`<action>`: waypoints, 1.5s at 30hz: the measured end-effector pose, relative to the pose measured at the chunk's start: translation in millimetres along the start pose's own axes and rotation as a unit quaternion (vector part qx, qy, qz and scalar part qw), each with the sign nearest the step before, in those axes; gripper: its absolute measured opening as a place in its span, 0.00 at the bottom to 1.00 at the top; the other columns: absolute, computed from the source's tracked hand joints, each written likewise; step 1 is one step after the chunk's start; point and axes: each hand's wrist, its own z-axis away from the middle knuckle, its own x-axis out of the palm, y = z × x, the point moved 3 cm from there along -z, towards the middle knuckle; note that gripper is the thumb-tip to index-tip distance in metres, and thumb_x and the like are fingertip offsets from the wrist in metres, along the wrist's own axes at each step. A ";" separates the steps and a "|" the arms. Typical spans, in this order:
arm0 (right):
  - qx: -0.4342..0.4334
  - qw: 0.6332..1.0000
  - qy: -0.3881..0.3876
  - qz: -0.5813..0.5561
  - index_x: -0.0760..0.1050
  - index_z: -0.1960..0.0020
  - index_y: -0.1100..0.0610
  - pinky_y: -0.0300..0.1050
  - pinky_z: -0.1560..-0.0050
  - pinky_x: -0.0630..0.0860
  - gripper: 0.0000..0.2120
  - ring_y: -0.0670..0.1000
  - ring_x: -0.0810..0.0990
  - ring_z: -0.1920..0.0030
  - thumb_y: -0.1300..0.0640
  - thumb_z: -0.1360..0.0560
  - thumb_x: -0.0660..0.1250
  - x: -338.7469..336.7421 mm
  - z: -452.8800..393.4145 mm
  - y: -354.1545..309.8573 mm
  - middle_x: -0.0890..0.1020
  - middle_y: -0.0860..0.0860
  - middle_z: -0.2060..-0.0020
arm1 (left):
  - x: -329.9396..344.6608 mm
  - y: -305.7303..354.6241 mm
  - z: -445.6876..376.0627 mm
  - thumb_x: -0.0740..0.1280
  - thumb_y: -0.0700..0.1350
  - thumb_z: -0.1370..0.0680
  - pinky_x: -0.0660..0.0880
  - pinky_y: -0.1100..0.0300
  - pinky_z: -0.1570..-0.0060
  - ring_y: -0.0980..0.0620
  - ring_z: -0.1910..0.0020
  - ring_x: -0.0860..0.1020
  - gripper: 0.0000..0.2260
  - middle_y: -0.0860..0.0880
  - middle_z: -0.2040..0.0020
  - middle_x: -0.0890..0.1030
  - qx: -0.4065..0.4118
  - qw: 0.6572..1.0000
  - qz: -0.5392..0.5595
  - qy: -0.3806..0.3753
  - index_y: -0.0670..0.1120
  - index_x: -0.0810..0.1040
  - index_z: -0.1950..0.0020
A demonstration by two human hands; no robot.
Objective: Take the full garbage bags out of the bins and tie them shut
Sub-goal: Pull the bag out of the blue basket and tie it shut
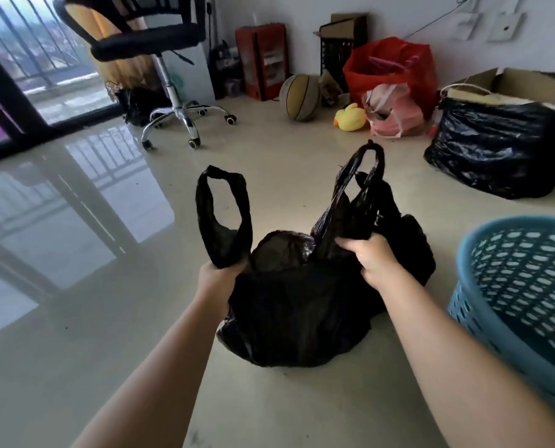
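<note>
- The black garbage bag (pixel 302 312) was already out of its bin and sat on the floor (pixel 269 150), just beside the blue perforated basket (pixel 515 286) at the right edge of the view.
- The basket appeared to have no liner in it, so it was probably the bin this bag came from; its bottom was not fully visible.
- The left hand (pixel 219 276) was curled around the base of the left handle loop (pixel 222 215), which stood up clear of the fist.
- The right hand (pixel 371 257) gripped the base of the right handle loop (pixel 357 192), also standing upright.
- The two loops were held apart, not crossed, and the bag's mouth between them gaped open, so no knot had been made yet.
- Judged from that, the lifting-out was done for this bag and the tying was only set up: crossing the loops and pulling a knot tight remained.
- A second black bag (pixel 496 147) lay near the far right wall, lining a cardboard box (pixel 509 82), with its top open; it likely needed handling too.
</note>
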 end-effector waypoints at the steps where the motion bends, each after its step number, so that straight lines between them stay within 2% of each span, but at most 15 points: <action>1: 0.005 1.000 0.024 -0.005 0.76 0.47 0.64 0.55 0.43 0.76 0.10 0.58 0.81 0.54 0.62 0.28 0.67 1.8 -0.1 0.4 0.83 0.56 0.58 | 0.7 -2.0 4.6 0.67 0.40 0.26 0.75 0.57 0.60 0.50 0.62 0.79 0.10 0.47 0.59 0.81 -0.007 0.999 0.038 0.004 0.39 0.77 0.46; 3: 0.017 0.996 -0.006 -0.083 0.77 0.53 0.60 0.49 0.51 0.79 0.06 0.57 0.81 0.54 0.59 0.25 0.64 10.2 1.0 -5.6 0.84 0.53 0.62 | 4.2 -3.0 13.7 0.60 0.45 0.21 0.74 0.59 0.63 0.52 0.62 0.79 0.08 0.48 0.59 0.80 -0.038 0.988 0.147 -0.032 0.42 0.76 0.49; 6: 0.019 0.976 -0.100 -0.193 0.77 0.58 0.58 0.39 0.66 0.80 0.13 0.50 0.84 0.64 0.54 0.22 0.56 18.8 -1.1 -15.2 0.85 0.49 0.71 | 4.7 0.9 22.1 0.53 0.51 0.19 0.75 0.57 0.59 0.50 0.58 0.80 0.17 0.45 0.56 0.81 -0.049 0.961 0.254 -0.096 0.42 0.77 0.53; 8: 0.021 0.971 -0.136 -0.195 0.72 0.64 0.59 0.39 0.66 0.79 0.18 0.48 0.82 0.71 0.55 0.21 0.50 24.7 -0.3 -17.2 0.82 0.49 0.77 | -0.4 3.9 24.6 0.54 0.54 0.20 0.75 0.58 0.64 0.51 0.67 0.80 0.18 0.47 0.67 0.80 -0.029 0.952 0.297 -0.070 0.45 0.75 0.60; 10: 0.046 0.976 -0.143 -0.155 0.61 0.71 0.57 0.39 0.70 0.73 0.19 0.47 0.71 0.83 0.58 0.23 0.46 34.1 2.9 -12.1 0.69 0.47 0.85 | -5.7 4.6 25.1 0.55 0.59 0.22 0.72 0.67 0.75 0.54 0.82 0.71 0.20 0.51 0.80 0.70 -0.028 0.948 0.315 -0.026 0.46 0.66 0.67; 13: 0.135 0.978 -0.131 -0.087 0.58 0.72 0.55 0.31 0.81 0.56 0.19 0.46 0.57 0.87 0.50 0.24 0.50 46.1 7.0 -0.3 0.60 0.48 0.84 | -9.3 2.0 27.0 0.58 0.65 0.27 0.67 0.69 0.79 0.57 0.84 0.64 0.19 0.53 0.81 0.63 -0.062 0.967 0.247 -0.032 0.49 0.67 0.61; 18: 0.114 0.982 -0.148 0.007 0.61 0.69 0.57 0.39 0.73 0.57 0.11 0.49 0.62 0.73 0.62 0.28 0.54 38.8 6.5 10.8 0.63 0.52 0.72 | -3.0 -12.6 13.1 0.62 0.43 0.22 0.64 0.67 0.76 0.58 0.82 0.64 0.12 0.50 0.71 0.62 -0.080 0.991 0.109 -0.021 0.45 0.69 0.65; 21: 0.104 0.985 -0.111 0.078 0.65 0.70 0.59 0.37 0.75 0.65 0.16 0.50 0.68 0.76 0.73 0.28 0.53 29.4 8.9 26.7 0.68 0.55 0.77 | 8.6 -17.5 5.3 0.58 0.47 0.20 0.68 0.63 0.69 0.54 0.73 0.69 0.16 0.49 0.72 0.70 -0.103 0.976 0.191 -0.028 0.44 0.68 0.66; 24: 0.112 0.987 -0.086 0.074 0.70 0.68 0.62 0.36 0.71 0.74 0.15 0.45 0.76 0.76 0.69 0.24 0.55 15.8 9.1 37.1 0.77 0.51 0.79 | 15.2 -21.5 2.7 0.55 0.50 0.20 0.73 0.55 0.61 0.51 0.64 0.77 0.17 0.48 0.74 0.82 -0.109 0.949 0.279 -0.095 0.44 0.67 0.67; 27: 0.111 0.987 -0.097 -0.069 0.76 0.62 0.59 0.42 0.61 0.76 0.17 0.50 0.81 0.65 0.58 0.21 0.54 6.7 6.2 38.1 0.82 0.53 0.68 | 13.3 -22.6 3.4 0.52 0.47 0.19 0.74 0.54 0.59 0.52 0.65 0.82 0.18 0.49 0.74 0.83 -0.078 0.907 0.397 -0.118 0.45 0.66 0.67; 30: 0.111 0.948 -0.168 -0.248 0.80 0.60 0.56 0.46 0.56 0.77 0.23 0.51 0.84 0.59 0.52 0.20 0.49 23.9 9.5 41.7 0.86 0.53 0.63 | 9.2 -27.6 3.6 0.52 0.45 0.19 0.76 0.60 0.66 0.55 0.79 0.77 0.17 0.52 0.83 0.72 -0.074 0.864 0.487 -0.100 0.44 0.66 0.67; 33: 0.086 0.927 -0.164 -0.325 0.67 0.63 0.56 0.45 0.57 0.76 0.17 0.48 0.83 0.69 0.56 0.20 0.47 46.1 11.7 48.7 0.82 0.49 0.75 | 6.2 -45.5 6.5 0.51 0.43 0.18 0.69 0.71 0.80 0.57 0.88 0.65 0.17 0.52 0.87 0.63 -0.158 0.902 0.391 -0.094 0.43 0.64 0.67; 36: 0.172 0.953 -0.178 -0.177 0.61 0.67 0.56 0.32 0.77 0.69 0.17 0.44 0.63 0.87 0.55 0.20 0.47 64.3 16.9 65.6 0.63 0.46 0.88 | -6.0 -63.3 3.9 0.51 0.40 0.18 0.65 0.70 0.84 0.57 0.90 0.59 0.17 0.53 0.88 0.60 -0.215 0.947 0.232 -0.061 0.43 0.63 0.68; 40: 0.233 0.930 -0.229 0.166 0.62 0.65 0.51 0.31 0.84 0.56 0.16 0.45 0.54 0.87 0.44 0.23 0.51 71.3 23.3 87.6 0.58 0.46 0.86 | -16.4 -74.2 7.8 0.58 0.43 0.21 0.68 0.63 0.78 0.54 0.89 0.61 0.14 0.49 0.85 0.61 -0.271 0.954 0.104 -0.080 0.43 0.62 0.66; 45: 0.111 0.945 -0.236 0.198 0.66 0.62 0.56 0.35 0.81 0.61 0.17 0.43 0.58 0.84 0.47 0.21 0.50 77.4 23.6 86.7 0.62 0.49 0.77 | -18.5 -77.1 8.6 0.52 0.46 0.22 0.64 0.71 0.79 0.53 0.85 0.65 0.15 0.49 0.83 0.66 -0.297 0.946 -0.015 -0.129 0.44 0.62 0.68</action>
